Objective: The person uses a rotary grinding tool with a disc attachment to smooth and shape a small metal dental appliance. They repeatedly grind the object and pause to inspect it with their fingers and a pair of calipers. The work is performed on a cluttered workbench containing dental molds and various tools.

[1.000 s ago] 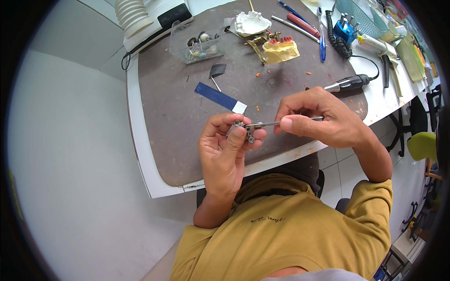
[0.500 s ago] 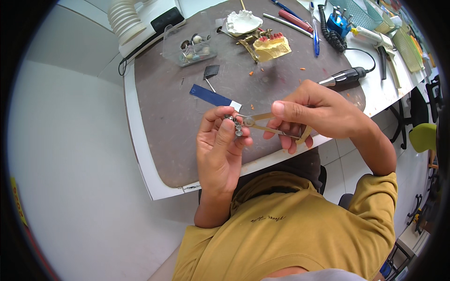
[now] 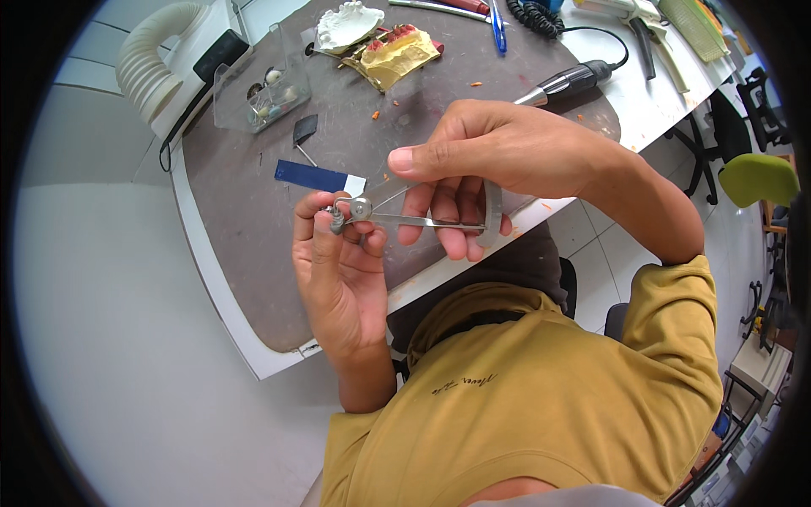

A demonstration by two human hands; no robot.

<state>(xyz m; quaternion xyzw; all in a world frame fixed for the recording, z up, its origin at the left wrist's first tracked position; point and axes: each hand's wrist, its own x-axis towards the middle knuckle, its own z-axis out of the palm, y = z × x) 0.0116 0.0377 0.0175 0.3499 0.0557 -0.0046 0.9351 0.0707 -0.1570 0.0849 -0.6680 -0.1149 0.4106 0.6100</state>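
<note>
Head view shows a small grey metal piece [image 3: 336,221] pinched between thumb and fingertips of the left hand [image 3: 336,275], over the brown mat [image 3: 245,245]. A metal caliper [image 3: 361,209] meets it, long arms spread, held by the right hand [image 3: 511,148] (whether its tips clamp the piece, I can't tell). Beyond lie a blue-and-white strip [image 3: 311,176] and a yellow dental model [image 3: 393,59].

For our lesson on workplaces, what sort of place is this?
Probably a dental laboratory: on the bench are a white tooth cast, a red-topped yellow dental model and a corded handpiece.
</note>
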